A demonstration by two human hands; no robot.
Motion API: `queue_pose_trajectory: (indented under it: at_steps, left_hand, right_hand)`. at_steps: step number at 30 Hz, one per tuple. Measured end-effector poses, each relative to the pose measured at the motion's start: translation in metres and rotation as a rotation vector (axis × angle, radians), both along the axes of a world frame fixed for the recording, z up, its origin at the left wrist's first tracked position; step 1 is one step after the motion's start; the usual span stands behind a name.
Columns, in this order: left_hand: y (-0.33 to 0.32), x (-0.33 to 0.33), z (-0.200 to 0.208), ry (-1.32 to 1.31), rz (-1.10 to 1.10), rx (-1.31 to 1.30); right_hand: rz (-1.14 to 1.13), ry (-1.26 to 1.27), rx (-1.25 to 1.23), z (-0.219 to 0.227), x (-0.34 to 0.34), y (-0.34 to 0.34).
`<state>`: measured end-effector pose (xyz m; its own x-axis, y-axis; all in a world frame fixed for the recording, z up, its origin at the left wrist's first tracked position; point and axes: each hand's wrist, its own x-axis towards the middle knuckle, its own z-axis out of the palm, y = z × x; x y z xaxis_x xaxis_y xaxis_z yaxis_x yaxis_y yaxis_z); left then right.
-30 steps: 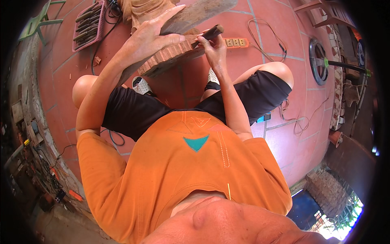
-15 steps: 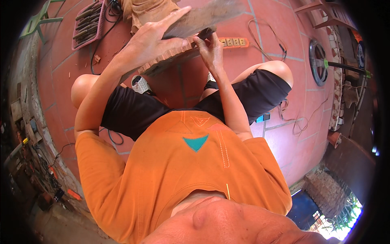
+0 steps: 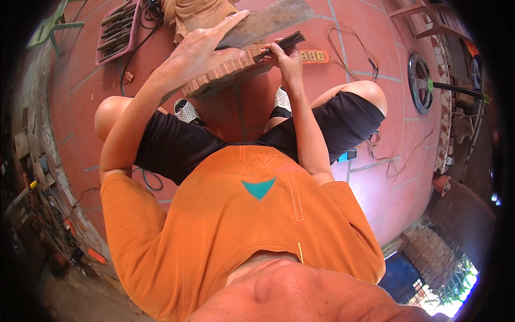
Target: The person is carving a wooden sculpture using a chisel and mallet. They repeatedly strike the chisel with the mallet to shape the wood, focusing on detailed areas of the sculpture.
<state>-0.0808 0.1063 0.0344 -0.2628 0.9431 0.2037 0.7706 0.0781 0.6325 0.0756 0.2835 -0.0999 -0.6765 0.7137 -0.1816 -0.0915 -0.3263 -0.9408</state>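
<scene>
My left hand (image 3: 198, 51) grips a flat wooden board (image 3: 273, 24) between thumb and fingers, its index finger stretched along it. My right hand (image 3: 289, 63) is closed around a chisel (image 3: 292, 41) with a dark handle pointing right. The chisel's lower end lies by the right end of a thick wooden block (image 3: 225, 75) with a row of notches along its near edge. The board hangs just above and beyond the block. The chisel's tip is too small to make out.
A carved wooden piece (image 3: 188, 16) stands behind my left hand. To its left a pink basket (image 3: 100, 51) holds several dark tools, with a black cable beside it. An orange power strip (image 3: 322, 56) lies on the red tiles, right of the block. Wood chips lie at left.
The chisel has tipped over to the right in my right hand, so more of its handle shows. The board, blurred before, is now sharp and slightly lower at its right end.
</scene>
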Motion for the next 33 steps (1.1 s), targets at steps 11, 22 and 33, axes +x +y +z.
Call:
queue_pose_trajectory:
  at_steps: [11,22,33]
  left_hand:
    - [-0.001,-0.005,0.000,0.040,-0.002,0.044]
    - [-0.001,0.011,0.010,-0.162,-0.083,0.095]
    - [0.006,0.018,0.017,-0.061,-0.114,0.238]
  right_hand:
    - [-0.035,0.024,0.048,0.004,0.003,-0.001]
    - [-0.027,-0.143,0.537,0.008,0.004,-0.031]
    - [-0.045,-0.146,0.683,0.007,0.003,-0.028]
